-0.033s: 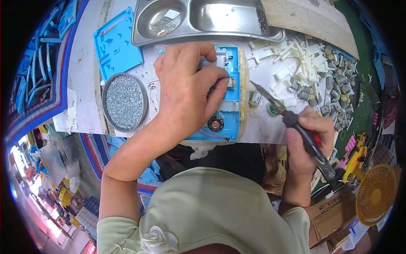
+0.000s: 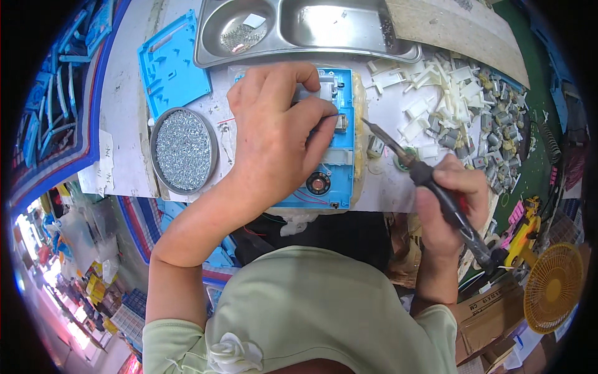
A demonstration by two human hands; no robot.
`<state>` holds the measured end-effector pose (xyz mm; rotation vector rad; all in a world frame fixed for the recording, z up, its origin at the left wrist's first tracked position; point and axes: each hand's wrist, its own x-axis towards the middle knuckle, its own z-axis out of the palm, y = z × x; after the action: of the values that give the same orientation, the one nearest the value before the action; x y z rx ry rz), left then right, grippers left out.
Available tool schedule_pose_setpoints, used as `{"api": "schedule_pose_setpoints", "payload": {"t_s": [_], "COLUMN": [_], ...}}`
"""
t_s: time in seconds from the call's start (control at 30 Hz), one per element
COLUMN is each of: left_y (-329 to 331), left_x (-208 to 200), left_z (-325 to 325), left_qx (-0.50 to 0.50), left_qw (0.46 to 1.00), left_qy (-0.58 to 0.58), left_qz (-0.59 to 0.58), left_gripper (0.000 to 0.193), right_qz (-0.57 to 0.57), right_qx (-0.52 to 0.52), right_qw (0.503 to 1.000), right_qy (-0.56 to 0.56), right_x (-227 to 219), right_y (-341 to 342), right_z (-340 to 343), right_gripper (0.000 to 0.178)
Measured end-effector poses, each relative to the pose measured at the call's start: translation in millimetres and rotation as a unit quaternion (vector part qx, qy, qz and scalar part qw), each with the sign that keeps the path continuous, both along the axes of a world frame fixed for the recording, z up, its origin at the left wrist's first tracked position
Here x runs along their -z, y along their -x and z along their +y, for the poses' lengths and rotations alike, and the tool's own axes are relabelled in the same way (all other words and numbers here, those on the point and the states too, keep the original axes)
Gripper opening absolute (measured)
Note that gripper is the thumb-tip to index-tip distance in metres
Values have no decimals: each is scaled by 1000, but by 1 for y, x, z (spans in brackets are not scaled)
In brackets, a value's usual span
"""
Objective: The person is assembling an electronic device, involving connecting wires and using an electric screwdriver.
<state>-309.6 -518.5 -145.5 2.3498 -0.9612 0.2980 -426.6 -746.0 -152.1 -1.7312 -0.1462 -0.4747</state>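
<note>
My left hand (image 2: pixel 265 128) reaches over an open blue plastic housing (image 2: pixel 342 177), covering much of it. Thumb and forefinger are pinched together at a thin dark wire (image 2: pixel 337 115), whose end shows beside a small metal motor (image 2: pixel 341 123). Lower in the housing sit a round speaker (image 2: pixel 318 182) and thin red wires. In my right hand (image 2: pixel 441 227) is a soldering iron (image 2: pixel 430 179) with a black handle. Its tip points up and left, just right of the housing and apart from the motor.
A round tin of small screws (image 2: pixel 184 149) stands left, below a blue cover (image 2: pixel 174 65). Behind is a steel tray (image 2: pixel 299 56). White plastic parts (image 2: pixel 414 118) and small motors (image 2: pixel 498 134) are heaped right, near a loose motor (image 2: pixel 375 146) and a green solder spool (image 2: pixel 405 159).
The soldering iron in my right hand has shifted slightly left, bringing its tip closer to the housing. My left hand holds its place.
</note>
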Motion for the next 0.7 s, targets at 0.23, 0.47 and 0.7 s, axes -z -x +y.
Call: {"api": "schedule_pose_setpoints", "payload": {"t_s": [0.23, 0.47, 0.7], "left_y": [1, 1, 1], "left_x": [-3, -2, -6], "left_z": [2, 1, 0], "left_qx": [-2, -6, -5], "left_qw": [1000, 1000, 1000], "left_qy": [-8, -9, -18], "left_qz": [8, 8, 3], "left_gripper": [19, 20, 21], "right_qz": [-8, -29, -45], "right_qx": [-3, 2, -17], "right_qw": [999, 996, 989], "right_qy": [46, 84, 138], "right_x": [5, 7, 3], "right_y": [-13, -13, -10], "right_z": [13, 16, 15], "right_gripper": [29, 31, 34]}}
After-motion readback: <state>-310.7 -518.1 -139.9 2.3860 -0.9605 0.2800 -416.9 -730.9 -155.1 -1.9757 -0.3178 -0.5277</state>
